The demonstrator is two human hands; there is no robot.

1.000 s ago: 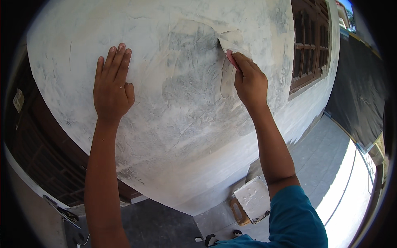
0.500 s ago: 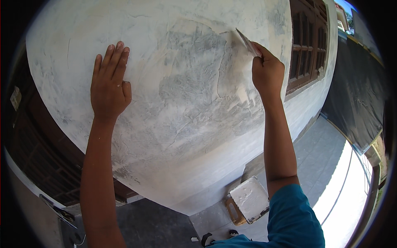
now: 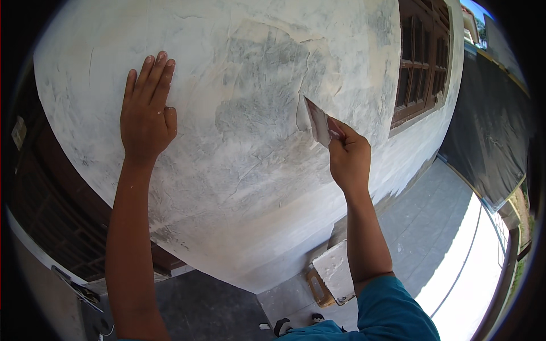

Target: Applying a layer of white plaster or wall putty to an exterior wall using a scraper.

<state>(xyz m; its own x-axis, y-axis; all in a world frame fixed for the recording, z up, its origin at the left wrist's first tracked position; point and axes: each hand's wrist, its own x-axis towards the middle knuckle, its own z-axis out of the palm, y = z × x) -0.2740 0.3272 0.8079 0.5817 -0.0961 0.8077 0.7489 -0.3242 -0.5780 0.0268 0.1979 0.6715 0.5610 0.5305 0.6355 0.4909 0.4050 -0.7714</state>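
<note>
Your right hand [image 3: 348, 159] pinches a putty knife [image 3: 317, 120], its blade edge touching the plastered wall [image 3: 256, 170] at the right rim of the grey skimmed patch [image 3: 256, 108]. That middle patch looks worked; the pale areas around it appear untouched. Your left hand [image 3: 145, 116] lies flat, fingers together, against the wall's left part. Half a second ago the knife was higher, near the patch's top.

On the wall [image 3: 244, 170], the left hand [image 3: 147, 116] lies flat at ten o'clock; the right hand [image 3: 348, 156] with scraper [image 3: 317, 121] sits at three. A window [image 3: 420, 62] stands at one, a board [image 3: 334, 271] at five.
</note>
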